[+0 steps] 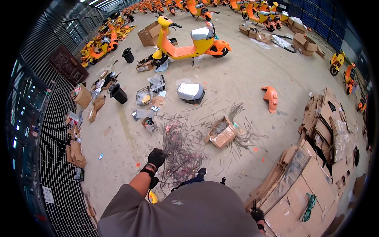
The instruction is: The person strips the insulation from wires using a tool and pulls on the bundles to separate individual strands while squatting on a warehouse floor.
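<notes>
My left hand (157,157), in a black glove with straps around the wrist, is curled into a fist over the left edge of a tangled heap of thin grey strips (180,148) on the floor. Whether the fist holds a strip does not show. At the lower right my right hand (257,215), also black-gloved, hangs by my side near stacked flattened cardboard (299,189). A thin dark object (254,204) sticks up from it, too small to name. Past the heap, an open cardboard box (224,133) holds more grey strips, and others spread beside it.
A silver-topped case (190,92), black plastic baskets (143,96) and an orange plastic scooter fender (270,99) lie ahead. Beyond stands a yellow-orange electric scooter (189,44). Black bins (119,94) are on the left. A coil of green strap (308,207) lies on the cardboard.
</notes>
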{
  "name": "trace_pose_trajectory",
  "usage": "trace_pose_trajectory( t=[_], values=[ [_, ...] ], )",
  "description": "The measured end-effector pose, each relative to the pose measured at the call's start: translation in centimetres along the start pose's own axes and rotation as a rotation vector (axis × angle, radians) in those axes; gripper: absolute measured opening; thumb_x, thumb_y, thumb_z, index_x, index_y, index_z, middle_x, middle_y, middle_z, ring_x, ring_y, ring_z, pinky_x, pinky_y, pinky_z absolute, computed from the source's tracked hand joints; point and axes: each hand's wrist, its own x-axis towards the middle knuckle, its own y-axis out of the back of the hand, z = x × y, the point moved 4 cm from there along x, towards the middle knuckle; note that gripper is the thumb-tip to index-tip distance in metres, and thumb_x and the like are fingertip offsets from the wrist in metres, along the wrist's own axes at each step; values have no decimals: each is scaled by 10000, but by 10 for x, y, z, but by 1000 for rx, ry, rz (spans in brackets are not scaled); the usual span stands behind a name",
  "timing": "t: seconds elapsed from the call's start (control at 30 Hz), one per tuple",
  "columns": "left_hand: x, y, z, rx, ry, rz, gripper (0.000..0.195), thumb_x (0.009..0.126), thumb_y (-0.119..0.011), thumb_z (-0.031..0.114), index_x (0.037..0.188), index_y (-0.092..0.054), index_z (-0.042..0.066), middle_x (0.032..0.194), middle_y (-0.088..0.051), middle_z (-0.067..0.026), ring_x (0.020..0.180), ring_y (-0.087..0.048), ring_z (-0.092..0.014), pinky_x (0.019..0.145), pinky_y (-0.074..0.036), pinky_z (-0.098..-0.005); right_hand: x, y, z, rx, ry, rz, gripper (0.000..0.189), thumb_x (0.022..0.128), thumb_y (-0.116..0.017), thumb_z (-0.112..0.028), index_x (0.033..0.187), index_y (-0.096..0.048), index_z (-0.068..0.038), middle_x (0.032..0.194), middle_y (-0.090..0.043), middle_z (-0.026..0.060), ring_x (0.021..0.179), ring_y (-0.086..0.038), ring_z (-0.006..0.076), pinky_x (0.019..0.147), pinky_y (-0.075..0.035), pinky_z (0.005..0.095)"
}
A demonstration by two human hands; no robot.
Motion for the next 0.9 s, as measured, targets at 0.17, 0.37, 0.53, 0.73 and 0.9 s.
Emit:
trace_pose_trajectory(
  t=[0.17, 0.37, 0.53, 0.73, 0.9],
  values=[
    [9, 3, 16, -49, -50, 57, 266, 817, -708, 331, 828, -700, 65, 903, -654, -186, 877, -656, -388, 792, -521, -482, 34, 58, -45, 254, 42, 81, 263, 763, -692, -155, 1003, -732, -56, 822, -717, 99, 784, -683, 209, 722, -536, 362],
    [-28, -11, -8, 116, -158, -68, 255, 864, -640, 326, 822, -705, 84, 812, -658, -158, 817, -650, -381, 742, -513, -502, 26, 13, 20, 539, -92, -91, 234, 811, -675, -106, 1032, -735, -58, 828, -694, 44, 679, -646, 150, 611, -529, 319],
    [-70, -18, -32, 76, -143, -139, 347, 862, -615, 390, 767, -702, 68, 795, -670, -172, 805, -652, -385, 738, -509, -509, 13, -92, 150, 760, -361, -300, 157, 763, -728, -82, 915, -711, -49, 725, -684, 73, 532, -630, 195, 477, -498, 334],
    [-65, -15, -31, 52, -10, -186, 370, 836, -628, 403, 732, -709, 57, 791, -684, -183, 806, -661, -376, 743, -509, -501, 4, -56, 76, 403, -219, -333, 236, 760, -720, -76, 995, -716, -58, 802, -698, 49, 587, -633, 169, 519, -508, 315],
    [-35, -14, -27, 35, -28, -181, 369, 837, -629, 407, 746, -716, 60, 801, -689, -180, 809, -666, -375, 738, -516, -499, 12, -7, 1, 383, -152, -277, 305, 757, -713, -72, 1062, -721, -66, 867, -710, 29, 632, -636, 148, 554, -516, 300]
  ],
)
